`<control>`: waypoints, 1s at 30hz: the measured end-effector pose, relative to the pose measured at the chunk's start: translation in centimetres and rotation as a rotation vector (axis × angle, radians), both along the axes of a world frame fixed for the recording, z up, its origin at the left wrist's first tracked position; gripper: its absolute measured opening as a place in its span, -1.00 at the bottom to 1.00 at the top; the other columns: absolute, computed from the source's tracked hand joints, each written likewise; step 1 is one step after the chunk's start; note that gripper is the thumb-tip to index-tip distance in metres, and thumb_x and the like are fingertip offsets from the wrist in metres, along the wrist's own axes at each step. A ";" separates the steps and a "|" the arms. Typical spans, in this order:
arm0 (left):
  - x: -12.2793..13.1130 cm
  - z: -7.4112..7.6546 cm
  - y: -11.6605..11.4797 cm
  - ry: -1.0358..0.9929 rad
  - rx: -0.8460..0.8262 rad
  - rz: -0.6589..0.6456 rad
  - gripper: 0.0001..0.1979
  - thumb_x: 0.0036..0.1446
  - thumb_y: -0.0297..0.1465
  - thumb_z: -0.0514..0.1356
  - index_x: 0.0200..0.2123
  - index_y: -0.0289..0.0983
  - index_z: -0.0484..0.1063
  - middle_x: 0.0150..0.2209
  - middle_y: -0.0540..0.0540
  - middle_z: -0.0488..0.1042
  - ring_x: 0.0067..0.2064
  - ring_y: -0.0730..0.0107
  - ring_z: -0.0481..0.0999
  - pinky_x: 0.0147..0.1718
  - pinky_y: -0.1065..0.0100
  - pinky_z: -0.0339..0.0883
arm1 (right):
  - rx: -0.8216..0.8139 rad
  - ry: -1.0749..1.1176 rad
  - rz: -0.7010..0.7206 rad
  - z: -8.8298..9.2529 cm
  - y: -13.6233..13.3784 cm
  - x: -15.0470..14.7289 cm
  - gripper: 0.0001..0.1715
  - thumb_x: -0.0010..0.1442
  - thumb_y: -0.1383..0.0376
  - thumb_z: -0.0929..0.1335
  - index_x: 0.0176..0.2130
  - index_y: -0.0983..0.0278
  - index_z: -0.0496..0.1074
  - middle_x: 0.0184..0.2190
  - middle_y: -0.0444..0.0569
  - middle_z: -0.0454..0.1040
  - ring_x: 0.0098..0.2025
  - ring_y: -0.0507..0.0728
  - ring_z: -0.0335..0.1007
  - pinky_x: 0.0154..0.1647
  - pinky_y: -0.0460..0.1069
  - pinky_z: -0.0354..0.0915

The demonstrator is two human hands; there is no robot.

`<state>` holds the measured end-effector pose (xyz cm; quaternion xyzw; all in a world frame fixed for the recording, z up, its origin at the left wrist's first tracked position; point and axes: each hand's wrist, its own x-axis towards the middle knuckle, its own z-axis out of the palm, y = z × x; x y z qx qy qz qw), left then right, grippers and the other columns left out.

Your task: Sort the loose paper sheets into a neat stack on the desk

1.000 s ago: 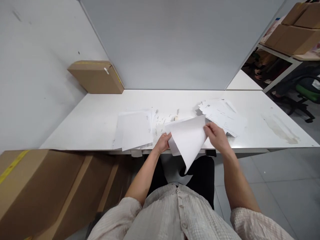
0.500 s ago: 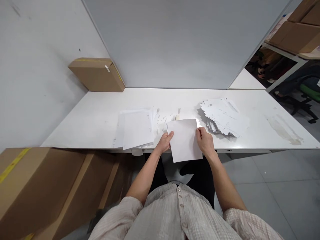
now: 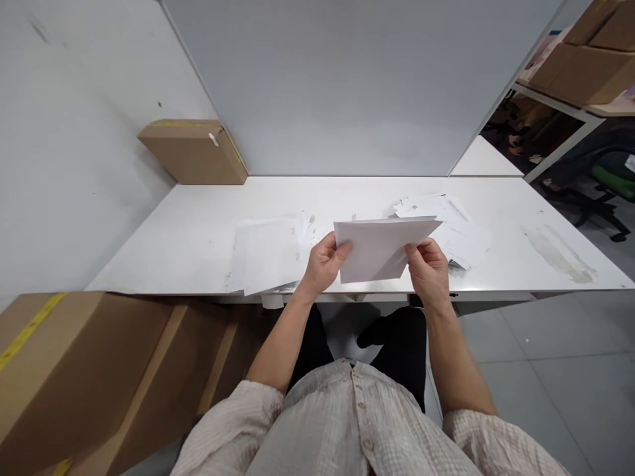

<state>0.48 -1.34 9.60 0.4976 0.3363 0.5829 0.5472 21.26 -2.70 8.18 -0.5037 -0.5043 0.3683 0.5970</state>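
Observation:
I hold a white sheet of paper (image 3: 378,248) up over the near edge of the white table (image 3: 188,238), folded or bent so its top edge faces me. My left hand (image 3: 325,263) pinches its left side. On the sheet's right side my right hand (image 3: 427,268) is closed. A neat stack of white sheets (image 3: 270,254) lies on the table just left of my left hand. A looser pile of printed papers (image 3: 456,231) lies to the right, behind my right hand.
A flat cardboard box (image 3: 196,151) leans in the table's back left corner against the grey partition. Large cardboard boxes (image 3: 89,377) stand on the floor at my left. Shelving with boxes (image 3: 585,53) and a chair are at the far right.
The sheet, which hung curled and then lay flat at the table's edge, is now lifted and bent over. Both hands rose with it.

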 end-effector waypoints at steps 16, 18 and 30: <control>0.7 -3.2 -0.2 0.175 0.092 0.163 -0.72 0.13 -0.14 0.13 -0.41 -0.23 0.40 -0.51 0.02 0.29 -0.41 0.44 0.26 -0.32 0.42 0.16 | 0.036 0.069 0.038 -4.2 1.2 -1.1 -0.73 0.12 0.06 0.31 -0.30 0.20 0.27 -0.34 -0.08 0.43 -0.25 0.09 0.36 -0.17 0.01 0.28; 0.8 -3.0 -0.3 0.175 0.093 0.202 -0.71 0.13 -0.15 0.13 -0.46 -0.24 0.37 -0.55 0.05 0.23 -0.47 0.48 0.19 -0.39 0.43 0.11 | 0.043 0.093 0.045 -4.2 1.3 -1.3 -0.75 0.13 0.08 0.31 -0.31 0.20 0.28 -0.36 -0.09 0.43 -0.26 0.08 0.36 -0.18 0.00 0.28; 0.9 -2.1 0.2 -0.458 -0.038 0.260 -0.76 0.01 -0.22 0.28 -0.41 -0.24 0.33 -0.38 0.02 0.45 -0.22 0.47 0.46 -0.20 0.43 0.32 | -0.181 0.213 0.152 -5.9 -0.7 0.3 -0.70 -0.09 0.16 0.48 -0.32 0.22 0.45 -0.44 -0.13 0.50 -0.35 0.10 0.42 -0.22 0.04 0.34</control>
